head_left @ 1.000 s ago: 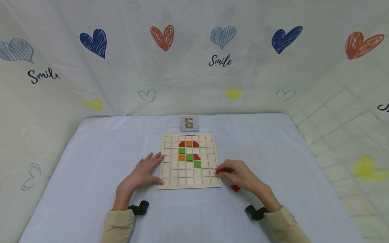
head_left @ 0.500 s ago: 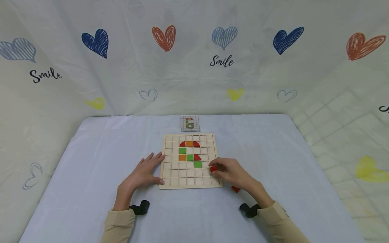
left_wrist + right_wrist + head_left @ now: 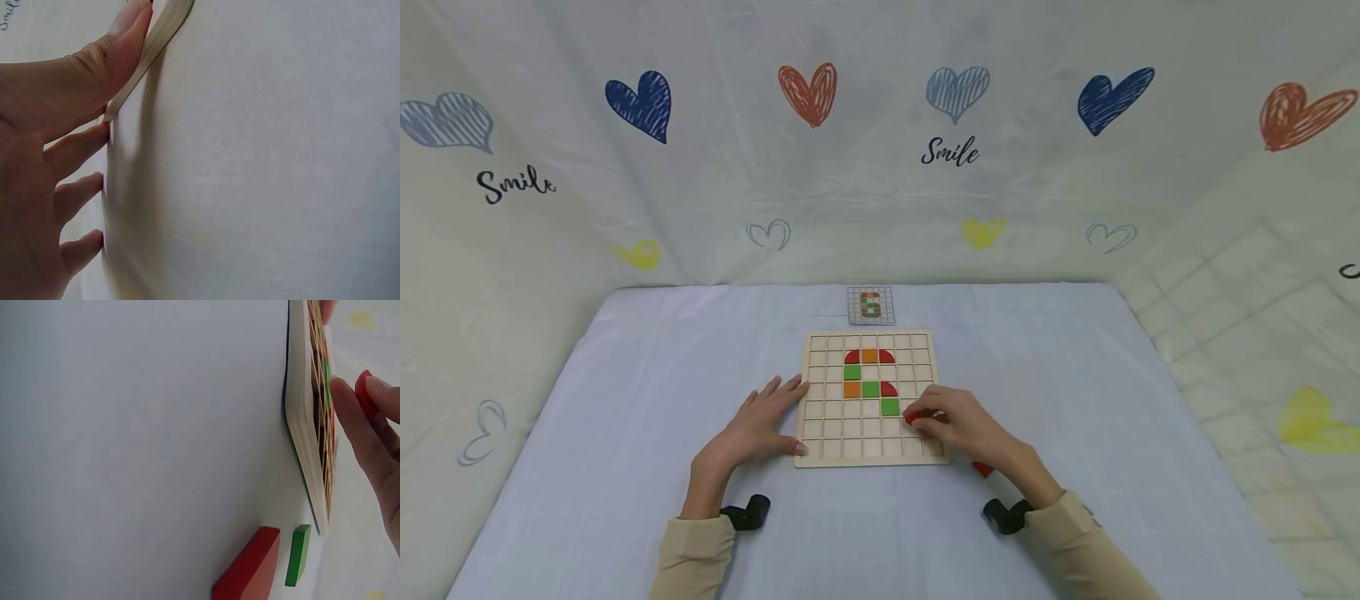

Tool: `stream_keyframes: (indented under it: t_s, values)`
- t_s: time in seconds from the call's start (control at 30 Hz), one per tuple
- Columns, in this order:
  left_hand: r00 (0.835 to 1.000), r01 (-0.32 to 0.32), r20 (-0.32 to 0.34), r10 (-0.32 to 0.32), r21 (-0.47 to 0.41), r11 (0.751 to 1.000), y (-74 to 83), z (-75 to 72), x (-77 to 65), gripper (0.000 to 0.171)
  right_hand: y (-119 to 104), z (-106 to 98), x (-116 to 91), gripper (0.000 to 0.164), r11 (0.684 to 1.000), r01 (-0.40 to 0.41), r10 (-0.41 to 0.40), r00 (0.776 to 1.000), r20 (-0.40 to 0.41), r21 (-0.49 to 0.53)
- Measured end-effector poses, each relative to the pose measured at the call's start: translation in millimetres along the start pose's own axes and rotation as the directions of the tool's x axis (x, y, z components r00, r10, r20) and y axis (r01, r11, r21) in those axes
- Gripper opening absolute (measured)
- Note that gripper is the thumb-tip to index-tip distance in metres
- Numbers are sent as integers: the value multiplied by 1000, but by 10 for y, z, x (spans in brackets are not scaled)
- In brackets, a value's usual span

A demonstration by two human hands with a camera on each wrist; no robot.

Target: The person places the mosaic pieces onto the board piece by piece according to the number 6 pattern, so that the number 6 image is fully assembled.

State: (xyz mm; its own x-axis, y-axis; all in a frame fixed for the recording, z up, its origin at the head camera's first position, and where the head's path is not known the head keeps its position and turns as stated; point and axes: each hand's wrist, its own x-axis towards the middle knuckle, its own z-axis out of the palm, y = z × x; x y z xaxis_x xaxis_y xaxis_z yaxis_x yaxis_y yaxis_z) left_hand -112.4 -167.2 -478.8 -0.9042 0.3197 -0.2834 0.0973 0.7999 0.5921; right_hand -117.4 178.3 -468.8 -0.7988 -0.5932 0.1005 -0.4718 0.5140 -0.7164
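Note:
A wooden grid board (image 3: pixel 833 432) lies on the table, with red, orange and green pieces set in its upper and middle cells. My left hand (image 3: pixel 752 427) rests at the board's left edge, fingers spread and thumb near the lower corner. The left wrist view shows this thumb (image 3: pixel 122 47) against the wooden rim (image 3: pixel 164 28). Between thumb and fingers, my right hand (image 3: pixel 961 423) pinches a small red piece (image 3: pixel 913 417) with a curved side. It is over the board's right half, just right of and below a green square (image 3: pixel 890 407). In the right wrist view the red piece (image 3: pixel 364 394) is partly hidden by fingers.
Behind the board lies a small pattern card (image 3: pixel 871 306) with a coloured figure on a grid. Off the board's lower right, a red block (image 3: pixel 253 565) and a green block (image 3: pixel 298 555) lie on the cloth. The head view shows part of the red one under the right wrist.
My right hand has carried the red piece leftward from the board's right edge to beside the green square. The left hand holds its place.

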Motion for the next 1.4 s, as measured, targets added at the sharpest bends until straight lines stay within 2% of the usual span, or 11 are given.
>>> stream_keyframes:
  t_s: [0.23, 0.47, 0.77, 1.0, 1.2, 1.4]
  values:
    - [1000, 3, -2, -3, -1, 1000, -11, 9, 5, 101, 9, 52, 72, 18, 996, -74, 72, 997, 41, 52]
    - [1000, -1, -1, 1, 0, 1000, -17, 5, 5, 101, -9, 91, 141, 17, 995, -79, 75, 995, 65, 57]
    - [1000, -2, -1, 2, 3, 1000, -22, 6, 8, 102, -14, 165, 218, 14, 999, -23, 25, 998, 59, -23]
    - [1000, 0, 0, 0, 8, 1000, -32, 7, 20, 102, -77, 234, 245, 14, 993, -64, 67, 997, 26, -94]
    - [1000, 0, 1, 0, 7, 1000, -29, 13, 21, 101, -119, 249, 244, 20, 990, -103, 108, 993, 49, -101]
    - [1000, 4, -3, -4, 6, 1000, -21, 13, 11, 101, -130, 262, 234, 20, 990, -70, 76, 996, 43, -122]
